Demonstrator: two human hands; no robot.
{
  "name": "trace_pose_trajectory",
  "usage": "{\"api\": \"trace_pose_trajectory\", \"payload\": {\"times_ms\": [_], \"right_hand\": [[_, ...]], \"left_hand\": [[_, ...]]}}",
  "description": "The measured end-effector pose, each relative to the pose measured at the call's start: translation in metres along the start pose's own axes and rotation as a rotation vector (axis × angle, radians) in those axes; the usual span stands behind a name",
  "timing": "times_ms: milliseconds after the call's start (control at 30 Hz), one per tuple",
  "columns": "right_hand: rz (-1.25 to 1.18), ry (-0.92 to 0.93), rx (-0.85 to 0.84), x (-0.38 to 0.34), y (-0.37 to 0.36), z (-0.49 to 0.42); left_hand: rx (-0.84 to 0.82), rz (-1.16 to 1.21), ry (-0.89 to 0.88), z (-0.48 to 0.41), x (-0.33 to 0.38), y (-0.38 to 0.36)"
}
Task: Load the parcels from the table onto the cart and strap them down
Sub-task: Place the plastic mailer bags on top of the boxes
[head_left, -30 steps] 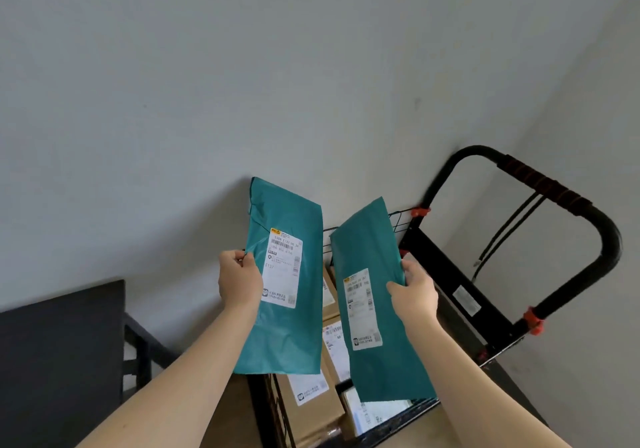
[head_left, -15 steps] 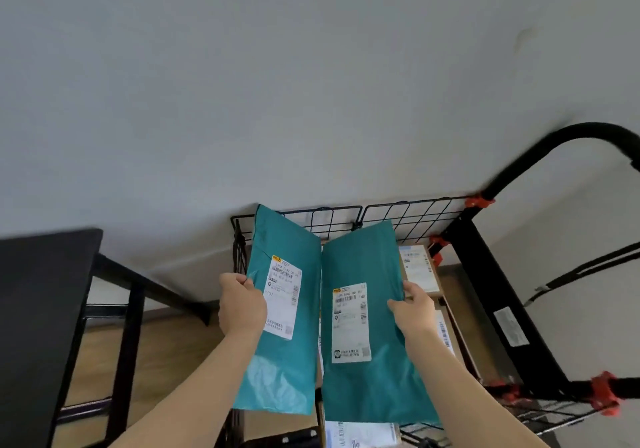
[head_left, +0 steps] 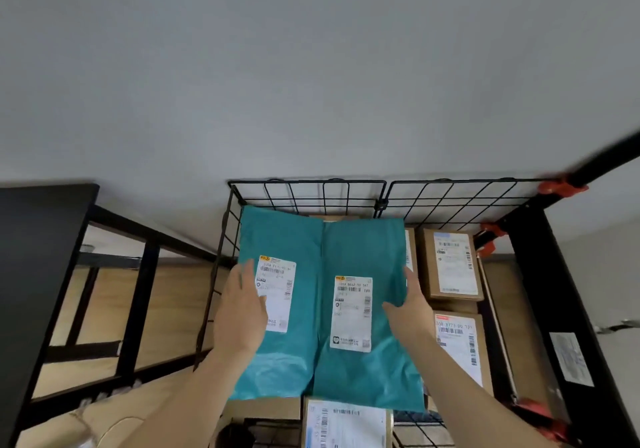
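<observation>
Teal parcels, two of them, seen from the head camera lying flat and side by side inside the cart [head_left: 450, 202], on top of brown cardboard parcels [head_left: 450, 264]. Long inner edges touching, labels facing up, far ends toward 12 o'clock, just under the cart's wire back wall.

Left teal parcel [head_left: 294, 354] on the 9 o'clock side of the pair, right teal parcel [head_left: 363, 247] on the 3 o'clock side.

Left hand [head_left: 240, 312] over the left teal parcel's 9 o'clock edge: fingers [head_left: 244, 274] straight and close together, pointing to 12 o'clock, laid on the film and hiding the near corner of its label. Blurred, so no telling whether anything hooks under the edge.

Right hand [head_left: 410, 312] at the right teal parcel's 3 o'clock edge: thumb across the top face toward 9 o'clock, fingers [head_left: 410, 281] along the edge toward 12 o'clock, film pinched between them.

More cardboard parcels uncovered at 3 o'clock of the pair, another at 6 o'clock, partly beneath the right teal parcel.

Black surface [head_left: 38, 240] at 9 o'clock of the cart. Red clamps [head_left: 561, 188] at 2 o'clock on the cart's black frame.
</observation>
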State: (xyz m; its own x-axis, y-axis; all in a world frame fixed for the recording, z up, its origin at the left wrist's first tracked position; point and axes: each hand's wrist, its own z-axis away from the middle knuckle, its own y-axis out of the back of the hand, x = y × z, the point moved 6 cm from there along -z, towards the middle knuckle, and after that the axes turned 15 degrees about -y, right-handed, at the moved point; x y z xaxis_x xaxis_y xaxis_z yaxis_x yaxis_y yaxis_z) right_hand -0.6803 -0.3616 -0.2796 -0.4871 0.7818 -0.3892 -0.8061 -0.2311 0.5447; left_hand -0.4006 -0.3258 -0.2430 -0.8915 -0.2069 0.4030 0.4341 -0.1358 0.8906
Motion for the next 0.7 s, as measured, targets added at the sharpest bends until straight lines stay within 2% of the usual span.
{"api": "trace_pose_trajectory", "payload": {"times_ms": [67,100,200,300,433,567,700], "right_hand": [[0.193,0.103,0.029,0.001,-0.005,-0.003],[0.279,0.141,0.033,0.001,-0.007,-0.005],[0.459,0.164,-0.019,0.001,-0.018,-0.010],[0.560,0.165,-0.049,0.002,-0.025,-0.009],[0.642,0.163,0.008,0.003,-0.025,-0.008],[0.629,0.210,0.085,-0.010,-0.020,0.004],[0.587,0.236,0.092,-0.030,-0.019,0.024]], "left_hand": [[-0.198,-0.233,-0.096,0.003,-0.001,-0.015],[-0.294,-0.261,-0.093,0.005,-0.004,-0.024],[-0.521,-0.168,-0.030,0.011,-0.012,-0.044],[-0.640,-0.166,-0.049,0.013,-0.013,-0.056],[-0.630,-0.195,-0.102,0.012,-0.008,-0.053],[-0.570,-0.199,-0.173,0.007,0.001,-0.037],[-0.516,-0.167,-0.202,0.003,0.009,-0.018]]}}
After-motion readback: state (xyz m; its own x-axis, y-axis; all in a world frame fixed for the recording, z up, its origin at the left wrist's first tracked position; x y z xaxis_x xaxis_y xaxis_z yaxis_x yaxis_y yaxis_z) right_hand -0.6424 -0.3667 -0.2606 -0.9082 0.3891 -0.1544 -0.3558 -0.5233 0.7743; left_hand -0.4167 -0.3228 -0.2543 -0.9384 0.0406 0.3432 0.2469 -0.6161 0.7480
